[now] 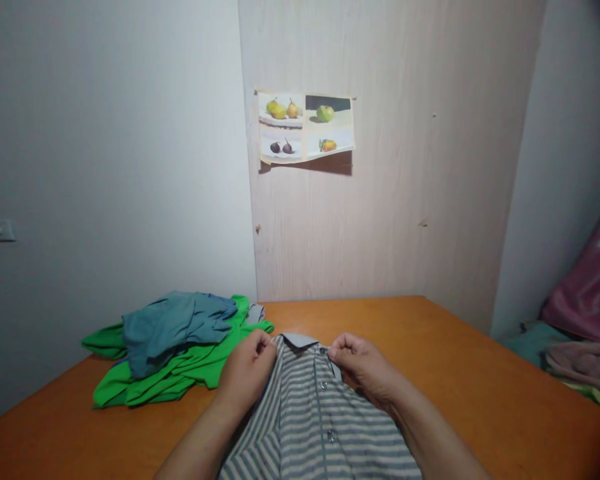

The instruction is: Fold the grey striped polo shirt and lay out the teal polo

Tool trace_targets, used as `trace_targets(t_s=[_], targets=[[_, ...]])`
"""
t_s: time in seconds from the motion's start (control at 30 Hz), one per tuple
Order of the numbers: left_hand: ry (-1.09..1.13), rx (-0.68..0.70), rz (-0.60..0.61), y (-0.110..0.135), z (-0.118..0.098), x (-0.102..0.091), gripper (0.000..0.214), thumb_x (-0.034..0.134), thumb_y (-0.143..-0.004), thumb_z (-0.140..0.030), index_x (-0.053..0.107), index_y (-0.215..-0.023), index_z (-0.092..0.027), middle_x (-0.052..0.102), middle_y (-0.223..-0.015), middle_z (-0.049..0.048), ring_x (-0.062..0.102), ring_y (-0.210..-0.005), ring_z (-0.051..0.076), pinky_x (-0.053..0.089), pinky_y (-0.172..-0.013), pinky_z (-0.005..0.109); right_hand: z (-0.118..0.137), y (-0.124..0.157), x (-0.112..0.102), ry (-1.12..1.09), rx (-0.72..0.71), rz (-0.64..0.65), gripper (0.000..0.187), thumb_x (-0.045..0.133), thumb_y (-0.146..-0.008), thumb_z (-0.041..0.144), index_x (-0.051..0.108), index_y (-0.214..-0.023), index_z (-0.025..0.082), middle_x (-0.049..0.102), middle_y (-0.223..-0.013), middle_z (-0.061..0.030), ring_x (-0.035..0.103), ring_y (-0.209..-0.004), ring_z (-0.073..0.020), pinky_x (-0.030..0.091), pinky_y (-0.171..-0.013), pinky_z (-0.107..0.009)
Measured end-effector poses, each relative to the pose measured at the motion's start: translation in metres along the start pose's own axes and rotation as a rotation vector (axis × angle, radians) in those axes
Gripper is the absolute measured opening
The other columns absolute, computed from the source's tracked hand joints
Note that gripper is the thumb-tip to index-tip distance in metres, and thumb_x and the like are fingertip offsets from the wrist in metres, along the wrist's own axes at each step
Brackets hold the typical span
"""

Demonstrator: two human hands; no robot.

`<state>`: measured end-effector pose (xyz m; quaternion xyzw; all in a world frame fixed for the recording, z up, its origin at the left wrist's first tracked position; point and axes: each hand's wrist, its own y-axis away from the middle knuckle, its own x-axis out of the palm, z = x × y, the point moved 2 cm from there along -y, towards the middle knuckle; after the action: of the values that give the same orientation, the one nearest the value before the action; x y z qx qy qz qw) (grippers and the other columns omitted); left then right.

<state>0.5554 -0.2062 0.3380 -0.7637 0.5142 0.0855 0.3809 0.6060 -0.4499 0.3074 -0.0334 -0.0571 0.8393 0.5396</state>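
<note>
A grey-and-white striped shirt with a plain grey collar and a buttoned placket hangs between my hands, over the near part of the table. My left hand is closed on the cloth at the left side of the collar. At the right side, my right hand pinches the shirt near the collar's edge. Two shiny buttons show down the front. The shirt's lower part runs out of view at the bottom.
On the orange-brown table, a crumpled pile holds a bright green garment under a blue-grey one. Pink cloth and other fabrics lie off the right edge. A fruit picture sheet hangs on the wall behind.
</note>
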Motion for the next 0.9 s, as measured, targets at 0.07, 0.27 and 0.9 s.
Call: trace_targets(t_s=[0.07, 0.27, 0.9], targets=[[0.020, 0.019, -0.056, 0.004, -0.007, 0.001, 0.019, 0.055, -0.086, -0.039, 0.055, -0.079, -0.021, 0.056, -0.073, -0.0018, 0.052, -0.071, 0.018, 0.035, -0.064, 0.025, -0.003, -0.003, 0.002, 0.024, -0.057, -0.016, 0.038, 0.070, -0.078, 0.054, 0.053, -0.080, 0.021, 0.045, -0.058, 0.0091, 0.036, -0.050, -0.0082, 0.024, -0.049, -0.022], [0.467, -0.200, 0.295, 0.024, -0.030, 0.028, 0.029, 0.058, -0.085, -0.046, 0.054, -0.074, -0.019, 0.050, -0.064, -0.0029, 0.043, -0.058, 0.012, 0.031, -0.055, 0.023, 0.000, 0.000, 0.008, 0.197, -0.113, -0.035, 0.035, 0.065, -0.081, 0.053, 0.055, -0.078, 0.019, 0.042, -0.059, 0.0081, 0.035, -0.054, -0.0094, 0.025, -0.051, -0.023], [0.707, -0.526, 0.354, 0.039, -0.019, 0.056, 0.029, 0.070, -0.071, -0.038, 0.047, -0.076, -0.021, 0.042, -0.051, -0.0099, 0.028, -0.044, 0.005, 0.014, -0.044, 0.018, 0.008, 0.009, 0.030, 0.204, -0.139, 0.015, 0.028, 0.062, -0.084, 0.046, 0.053, -0.077, 0.020, 0.043, -0.062, 0.0073, 0.035, -0.057, -0.0096, 0.026, -0.052, -0.023]])
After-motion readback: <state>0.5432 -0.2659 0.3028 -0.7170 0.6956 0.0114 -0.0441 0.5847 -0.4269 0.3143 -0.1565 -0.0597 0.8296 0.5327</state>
